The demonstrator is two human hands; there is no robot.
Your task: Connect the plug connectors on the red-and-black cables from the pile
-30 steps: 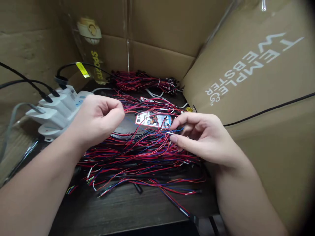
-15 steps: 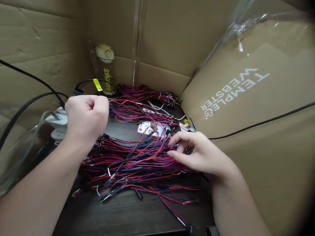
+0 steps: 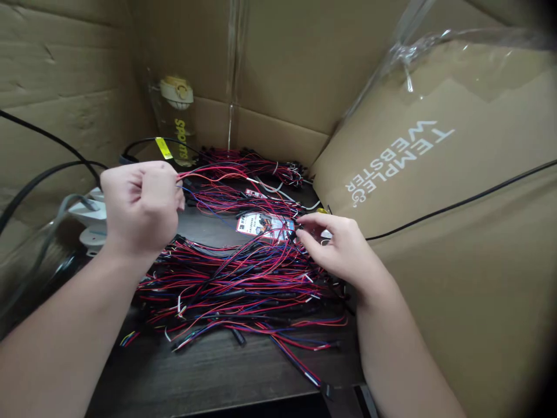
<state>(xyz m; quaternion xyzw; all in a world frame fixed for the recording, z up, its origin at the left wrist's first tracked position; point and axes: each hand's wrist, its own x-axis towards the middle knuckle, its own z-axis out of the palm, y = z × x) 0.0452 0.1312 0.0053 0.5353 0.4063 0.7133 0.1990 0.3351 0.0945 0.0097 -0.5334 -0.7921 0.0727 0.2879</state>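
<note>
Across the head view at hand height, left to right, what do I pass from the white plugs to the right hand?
White plugs → left hand → printed card → right hand. The wires span too much width to place.

The left hand (image 3: 141, 206) is curled into a fist; the right hand (image 3: 335, 247), slightly lower, has thumb (image 3: 310, 245) and forefinger (image 3: 319, 220) tips close together. Both forearms (image 3: 78, 325) slant inward.

Your dark wood-grain tabletop (image 3: 204, 371) carried loose bundles of red, blue and black wires (image 3: 261, 278); between two of them lay a printed card (image 3: 250, 224), wires crossing it.
</note>
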